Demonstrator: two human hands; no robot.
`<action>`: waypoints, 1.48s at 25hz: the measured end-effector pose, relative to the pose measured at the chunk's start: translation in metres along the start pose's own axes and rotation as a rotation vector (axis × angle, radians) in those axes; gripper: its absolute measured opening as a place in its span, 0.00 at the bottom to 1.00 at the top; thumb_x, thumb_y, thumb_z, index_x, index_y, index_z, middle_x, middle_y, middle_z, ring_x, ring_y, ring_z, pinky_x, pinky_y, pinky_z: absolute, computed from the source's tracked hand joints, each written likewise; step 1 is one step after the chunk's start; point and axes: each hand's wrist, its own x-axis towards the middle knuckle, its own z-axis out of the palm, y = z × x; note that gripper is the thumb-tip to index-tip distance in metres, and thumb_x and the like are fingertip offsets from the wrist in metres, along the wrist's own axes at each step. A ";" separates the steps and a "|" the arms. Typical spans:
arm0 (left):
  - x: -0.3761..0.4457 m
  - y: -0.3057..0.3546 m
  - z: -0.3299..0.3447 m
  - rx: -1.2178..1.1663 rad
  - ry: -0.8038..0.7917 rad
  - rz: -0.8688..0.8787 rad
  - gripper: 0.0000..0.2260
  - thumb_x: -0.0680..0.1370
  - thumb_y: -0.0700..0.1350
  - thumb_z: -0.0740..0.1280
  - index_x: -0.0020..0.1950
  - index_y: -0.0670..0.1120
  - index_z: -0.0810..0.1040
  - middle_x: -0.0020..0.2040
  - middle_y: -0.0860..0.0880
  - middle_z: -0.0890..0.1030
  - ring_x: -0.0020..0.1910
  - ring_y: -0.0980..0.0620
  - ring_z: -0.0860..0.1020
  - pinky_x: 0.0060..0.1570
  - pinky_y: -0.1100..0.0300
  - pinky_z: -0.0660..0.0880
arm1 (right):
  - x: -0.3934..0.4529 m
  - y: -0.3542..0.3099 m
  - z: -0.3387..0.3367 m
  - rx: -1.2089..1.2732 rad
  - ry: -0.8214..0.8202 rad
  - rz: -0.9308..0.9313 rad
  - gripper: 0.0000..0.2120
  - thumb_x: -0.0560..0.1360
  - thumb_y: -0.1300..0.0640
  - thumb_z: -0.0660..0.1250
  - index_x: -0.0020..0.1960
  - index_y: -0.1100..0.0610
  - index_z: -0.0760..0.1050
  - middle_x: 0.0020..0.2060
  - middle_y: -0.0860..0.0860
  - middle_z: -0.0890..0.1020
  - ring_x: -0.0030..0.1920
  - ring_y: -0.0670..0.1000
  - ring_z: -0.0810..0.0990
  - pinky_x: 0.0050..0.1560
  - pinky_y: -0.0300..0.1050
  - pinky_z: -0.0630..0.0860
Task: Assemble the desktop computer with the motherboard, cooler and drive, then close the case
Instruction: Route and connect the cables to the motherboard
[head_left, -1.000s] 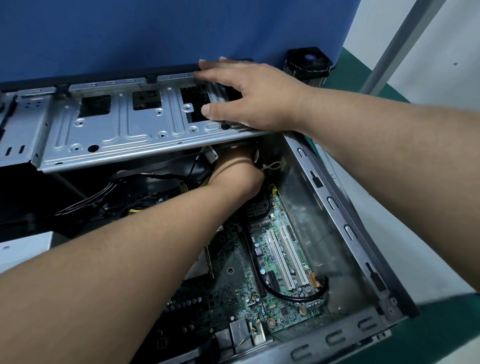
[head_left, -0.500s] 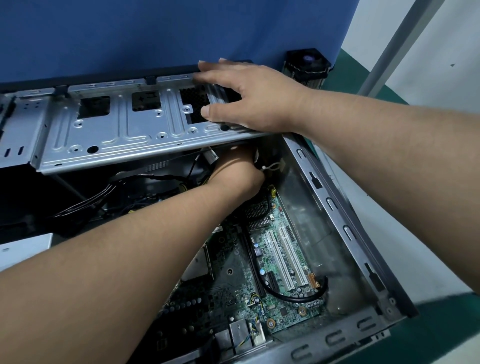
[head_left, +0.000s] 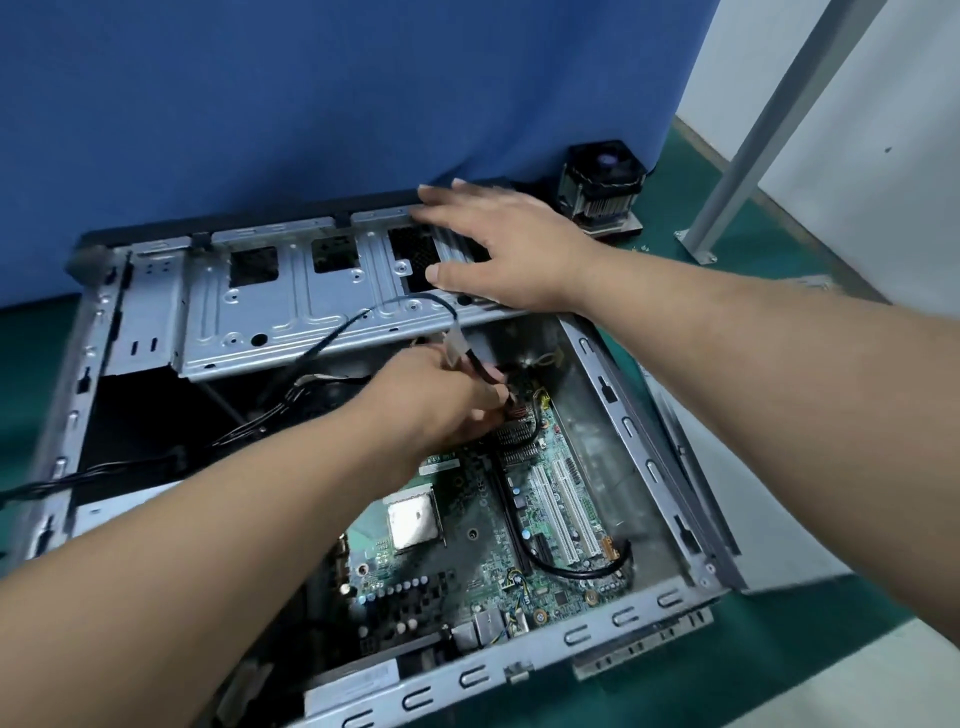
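Backdrop: blue partition (head_left: 311, 104), green mat (head_left: 779, 670).
Right hand (head_left: 509, 249): fingers flat, steadying drive cage (head_left: 291, 301).
Left hand (head_left: 441, 400): pinching cable connector (head_left: 456, 347) above motherboard (head_left: 519, 519).
Cooler (head_left: 602, 187): outside case (head_left: 639, 436), one o'clock.
Risk: tugged cable could snag the cage edge.

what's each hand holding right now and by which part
The left hand pinches a black cable at its pale connector end. The right hand holds nothing; it rests flat on the metal drive cage.
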 end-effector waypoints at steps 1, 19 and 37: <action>-0.009 0.000 -0.005 -0.169 -0.093 -0.087 0.05 0.78 0.33 0.70 0.53 0.39 0.81 0.50 0.38 0.86 0.42 0.49 0.85 0.37 0.60 0.82 | 0.000 0.000 0.000 -0.005 0.002 0.001 0.31 0.81 0.38 0.62 0.81 0.46 0.60 0.81 0.45 0.58 0.82 0.50 0.54 0.80 0.50 0.51; -0.024 0.002 -0.016 -0.459 -0.324 -0.241 0.06 0.77 0.35 0.69 0.47 0.35 0.85 0.48 0.36 0.86 0.38 0.50 0.86 0.35 0.63 0.82 | -0.001 -0.001 0.002 -0.016 0.014 0.029 0.31 0.81 0.38 0.60 0.81 0.43 0.59 0.81 0.42 0.57 0.82 0.48 0.52 0.81 0.50 0.49; 0.053 -0.012 0.022 0.073 0.143 0.063 0.08 0.79 0.40 0.72 0.56 0.38 0.80 0.55 0.40 0.84 0.52 0.42 0.84 0.58 0.48 0.81 | 0.000 0.000 0.000 0.013 0.013 0.034 0.31 0.81 0.37 0.61 0.81 0.43 0.60 0.81 0.41 0.57 0.81 0.46 0.52 0.80 0.51 0.51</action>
